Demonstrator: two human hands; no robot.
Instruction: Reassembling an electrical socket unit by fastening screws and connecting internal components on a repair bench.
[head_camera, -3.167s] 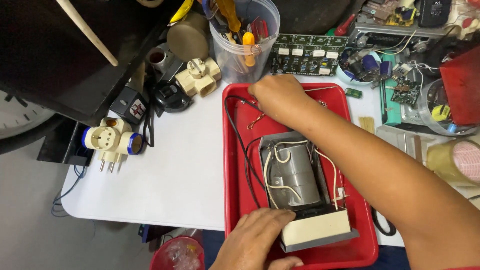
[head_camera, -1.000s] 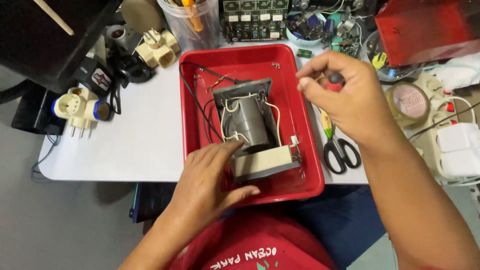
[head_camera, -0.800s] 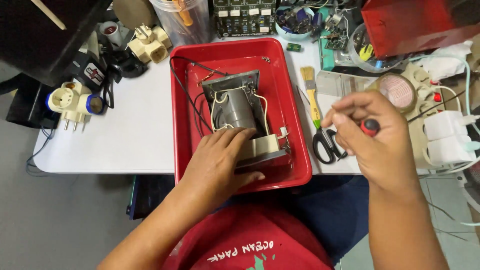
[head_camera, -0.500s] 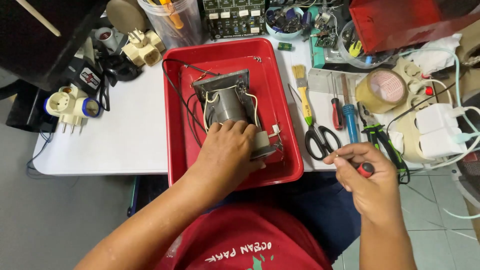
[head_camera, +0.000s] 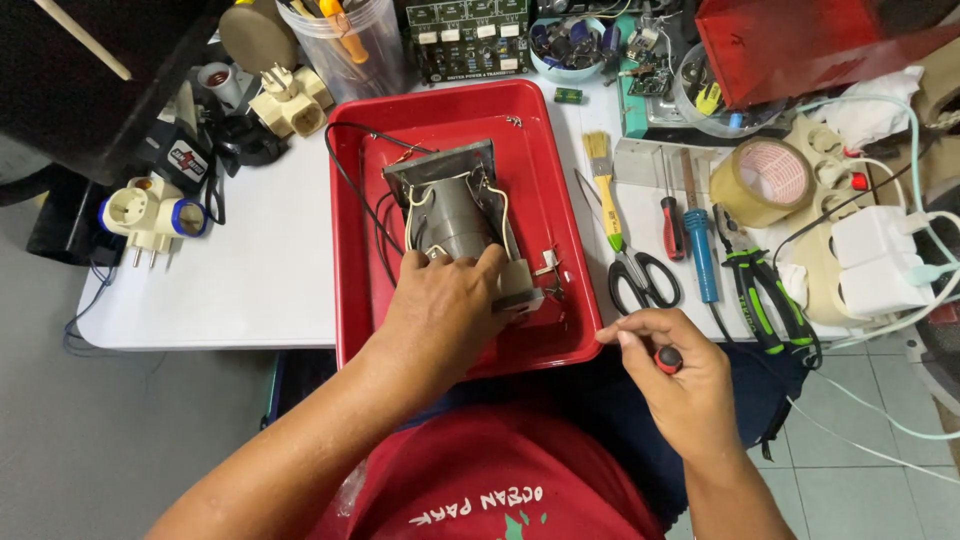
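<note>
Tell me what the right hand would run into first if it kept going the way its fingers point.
The right hand, gripping a red-and-black tool handle, points its fingertips left toward the red tray. It would probably meet the tray's right rim first, though the hand may sit lower than the tray; depth is unclear.
</note>
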